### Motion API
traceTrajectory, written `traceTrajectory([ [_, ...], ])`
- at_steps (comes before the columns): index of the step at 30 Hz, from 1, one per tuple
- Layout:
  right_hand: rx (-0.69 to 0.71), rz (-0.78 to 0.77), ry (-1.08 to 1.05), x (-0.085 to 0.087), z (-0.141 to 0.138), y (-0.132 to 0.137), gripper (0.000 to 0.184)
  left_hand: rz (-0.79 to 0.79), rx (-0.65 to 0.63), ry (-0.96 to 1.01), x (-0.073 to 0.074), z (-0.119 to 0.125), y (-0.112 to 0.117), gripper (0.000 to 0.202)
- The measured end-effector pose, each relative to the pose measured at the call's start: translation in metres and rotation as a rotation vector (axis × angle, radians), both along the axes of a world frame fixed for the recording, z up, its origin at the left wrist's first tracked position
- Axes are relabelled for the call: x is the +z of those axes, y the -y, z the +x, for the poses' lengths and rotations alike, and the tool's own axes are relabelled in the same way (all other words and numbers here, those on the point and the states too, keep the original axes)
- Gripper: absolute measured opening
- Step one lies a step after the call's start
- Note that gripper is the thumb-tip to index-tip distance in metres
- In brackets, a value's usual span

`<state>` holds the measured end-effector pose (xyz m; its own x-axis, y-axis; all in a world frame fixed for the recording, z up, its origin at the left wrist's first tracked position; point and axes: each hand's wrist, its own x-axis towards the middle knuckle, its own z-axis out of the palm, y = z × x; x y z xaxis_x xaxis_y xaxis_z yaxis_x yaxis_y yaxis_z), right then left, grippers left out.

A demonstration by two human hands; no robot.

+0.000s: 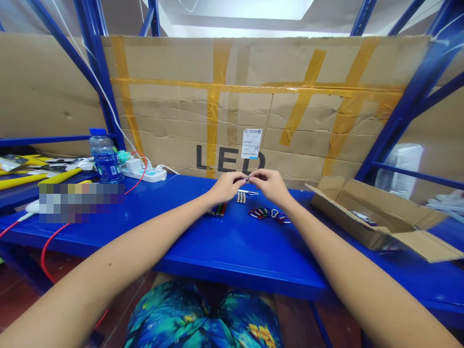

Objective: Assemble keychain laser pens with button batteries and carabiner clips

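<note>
My left hand (228, 187) and my right hand (270, 184) meet above the far part of the blue table, fingertips pinched around a small dark metallic piece (247, 179). Its exact kind is too small to make out. Just below the fingers lies a cluster of small silver cylinders (241, 197), with a thin silver carabiner-like piece (250, 193) behind it. Coloured metal tubes (220, 210) lie side by side under my left wrist, partly hidden by it. A curved row of coloured carabiners (266, 212) rests near my right wrist.
An open cardboard box (366, 232) with shiny metal pieces inside stands at the right. On the left are a blue-capped bottle (105, 157), a white power strip (147, 172), a red cable (47, 251) and yellow-handled tools (23, 181). Large cardboard (174, 121) walls the back.
</note>
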<state>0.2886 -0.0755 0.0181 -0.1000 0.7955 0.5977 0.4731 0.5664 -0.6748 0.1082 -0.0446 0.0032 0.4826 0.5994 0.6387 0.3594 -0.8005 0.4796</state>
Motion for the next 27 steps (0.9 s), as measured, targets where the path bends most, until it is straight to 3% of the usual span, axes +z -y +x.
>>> traceTrajectory([
  [8,0.165,-0.222,-0.184,0.001,0.002,0.003,0.027,0.366,0.03,-0.149,0.0,-0.007,0.003,0.018],
  [18,0.309,-0.614,-0.455,0.0,0.0,0.009,0.02,0.55,0.082,-0.311,0.0,-0.007,0.007,0.018],
  [21,0.253,-0.582,-0.423,0.001,-0.003,0.011,0.016,0.545,0.105,-0.305,0.002,-0.007,0.008,0.017],
  [27,0.138,-0.327,-0.252,0.001,-0.008,0.009,0.015,0.465,0.121,-0.247,0.005,-0.006,0.009,0.011],
])
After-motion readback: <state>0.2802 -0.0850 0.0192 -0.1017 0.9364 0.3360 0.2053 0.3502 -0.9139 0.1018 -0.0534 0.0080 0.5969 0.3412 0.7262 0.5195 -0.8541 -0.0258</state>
